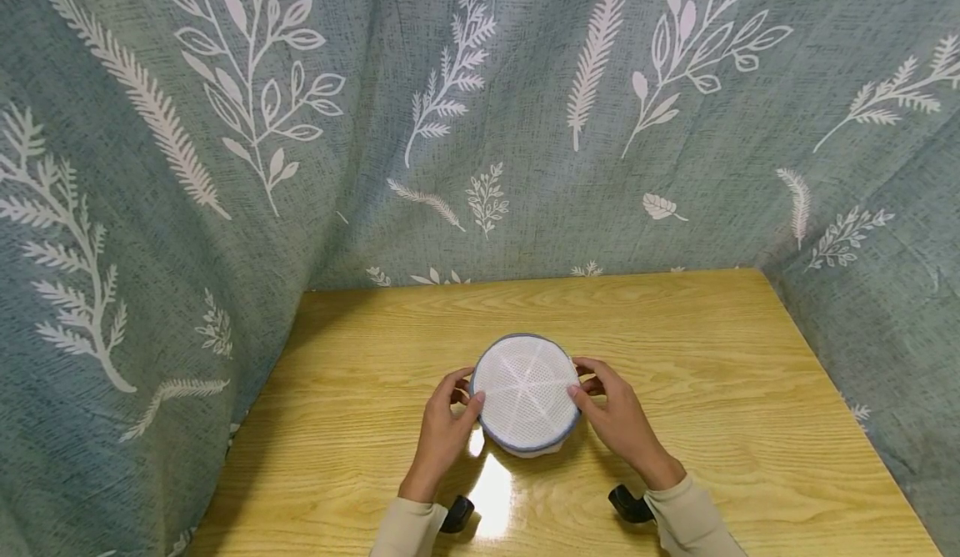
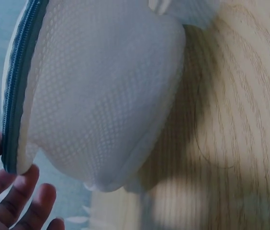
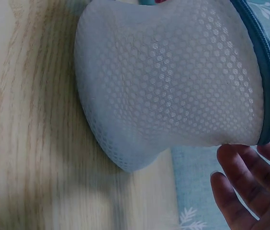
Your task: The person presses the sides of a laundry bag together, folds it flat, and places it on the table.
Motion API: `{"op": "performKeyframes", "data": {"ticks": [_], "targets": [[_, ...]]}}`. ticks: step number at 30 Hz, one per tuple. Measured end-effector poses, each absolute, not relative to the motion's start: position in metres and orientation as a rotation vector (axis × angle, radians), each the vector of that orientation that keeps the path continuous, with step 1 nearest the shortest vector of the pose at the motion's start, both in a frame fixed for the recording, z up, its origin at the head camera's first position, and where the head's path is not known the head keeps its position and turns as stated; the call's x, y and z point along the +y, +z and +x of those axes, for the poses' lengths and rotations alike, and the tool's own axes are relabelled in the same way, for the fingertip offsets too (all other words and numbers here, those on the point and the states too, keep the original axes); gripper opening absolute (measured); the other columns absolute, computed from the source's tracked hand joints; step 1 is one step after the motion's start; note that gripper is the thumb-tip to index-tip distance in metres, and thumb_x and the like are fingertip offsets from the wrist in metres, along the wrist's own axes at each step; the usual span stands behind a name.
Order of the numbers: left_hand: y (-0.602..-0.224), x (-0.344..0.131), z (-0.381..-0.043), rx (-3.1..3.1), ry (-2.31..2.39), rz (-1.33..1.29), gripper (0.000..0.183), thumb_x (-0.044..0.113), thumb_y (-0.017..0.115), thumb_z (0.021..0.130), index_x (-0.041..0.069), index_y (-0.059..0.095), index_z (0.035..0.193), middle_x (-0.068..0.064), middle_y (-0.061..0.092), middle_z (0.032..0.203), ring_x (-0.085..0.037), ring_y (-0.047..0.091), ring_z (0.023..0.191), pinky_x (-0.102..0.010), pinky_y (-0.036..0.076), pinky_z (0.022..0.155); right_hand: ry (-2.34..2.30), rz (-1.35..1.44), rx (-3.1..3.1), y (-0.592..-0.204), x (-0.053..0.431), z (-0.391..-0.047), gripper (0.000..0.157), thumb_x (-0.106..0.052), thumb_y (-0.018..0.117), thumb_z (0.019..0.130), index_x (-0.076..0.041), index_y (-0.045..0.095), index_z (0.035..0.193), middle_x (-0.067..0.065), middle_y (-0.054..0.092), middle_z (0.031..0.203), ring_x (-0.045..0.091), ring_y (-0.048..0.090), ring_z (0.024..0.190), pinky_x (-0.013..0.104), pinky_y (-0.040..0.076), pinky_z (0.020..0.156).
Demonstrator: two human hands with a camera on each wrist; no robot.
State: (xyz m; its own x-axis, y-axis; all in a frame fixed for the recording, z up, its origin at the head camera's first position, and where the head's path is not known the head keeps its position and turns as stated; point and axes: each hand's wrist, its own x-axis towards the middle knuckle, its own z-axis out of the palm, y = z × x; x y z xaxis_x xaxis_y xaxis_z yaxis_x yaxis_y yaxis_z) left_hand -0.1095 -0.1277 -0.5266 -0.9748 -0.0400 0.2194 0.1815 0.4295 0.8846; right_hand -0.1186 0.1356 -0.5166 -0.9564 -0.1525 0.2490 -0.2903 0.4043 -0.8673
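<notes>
A round white mesh laundry bag (image 1: pixel 527 394) is held over the wooden table, its circular top facing up in the head view. A blue zipper (image 2: pixel 22 91) runs around the top edge, and the soft mesh side hangs below it. My left hand (image 1: pixel 442 432) pinches the rim on the left, thumb on top and fingers beneath. On the opposite side, my right hand (image 1: pixel 621 424) pinches the rim the same way. In the right wrist view, the mesh side bulges and folds inward, close over the table; its contents are hidden.
The wooden table (image 1: pixel 697 357) spreads out around the bag, with a bright glare patch near its front. Blue-grey curtains (image 1: pixel 540 198) with white leaf prints hang behind it and on both sides. Black straps' ends (image 1: pixel 630 504) stick out by the wrists.
</notes>
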Motion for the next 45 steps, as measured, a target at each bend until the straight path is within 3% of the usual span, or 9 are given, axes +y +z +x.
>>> {"op": "performKeyframes", "data": {"ticks": [5,23,45], "targets": [[-0.529,-0.126,-0.109,-2.471,-1.607,-0.083,0.033,0.016,0.067,0.086,0.017,0.059,0.118,0.000,0.056,0.091,-0.016,0.054,0.075,-0.021,0.044,0.053,1.640,0.368,-2.529,-0.519,0.134,-0.118,0.042,-0.031,0.064,0.088,-0.018,0.054,0.126,-0.001,0.057,0.115,0.010,0.059,0.088,0.029,0.051,0.076],[-0.533,-0.120,-0.112,-2.552,-1.608,-0.047,0.040,0.019,0.072,0.082,0.011,0.057,0.118,-0.002,0.055,0.092,-0.014,0.053,0.075,-0.023,0.051,0.060,1.576,0.289,-2.553,-0.528,0.129,-0.120,0.040,-0.023,0.070,0.084,-0.013,0.057,0.121,0.002,0.062,0.099,0.012,0.059,0.080,0.029,0.051,0.070],[-0.544,-0.119,-0.112,-2.669,-1.520,0.015,0.041,0.020,0.072,0.082,0.012,0.057,0.119,0.000,0.056,0.088,-0.011,0.052,0.071,-0.023,0.045,0.060,1.660,0.280,-2.562,-0.543,0.130,-0.123,0.039,-0.018,0.071,0.083,-0.011,0.057,0.119,-0.001,0.061,0.088,0.012,0.058,0.077,0.028,0.051,0.070]]}}
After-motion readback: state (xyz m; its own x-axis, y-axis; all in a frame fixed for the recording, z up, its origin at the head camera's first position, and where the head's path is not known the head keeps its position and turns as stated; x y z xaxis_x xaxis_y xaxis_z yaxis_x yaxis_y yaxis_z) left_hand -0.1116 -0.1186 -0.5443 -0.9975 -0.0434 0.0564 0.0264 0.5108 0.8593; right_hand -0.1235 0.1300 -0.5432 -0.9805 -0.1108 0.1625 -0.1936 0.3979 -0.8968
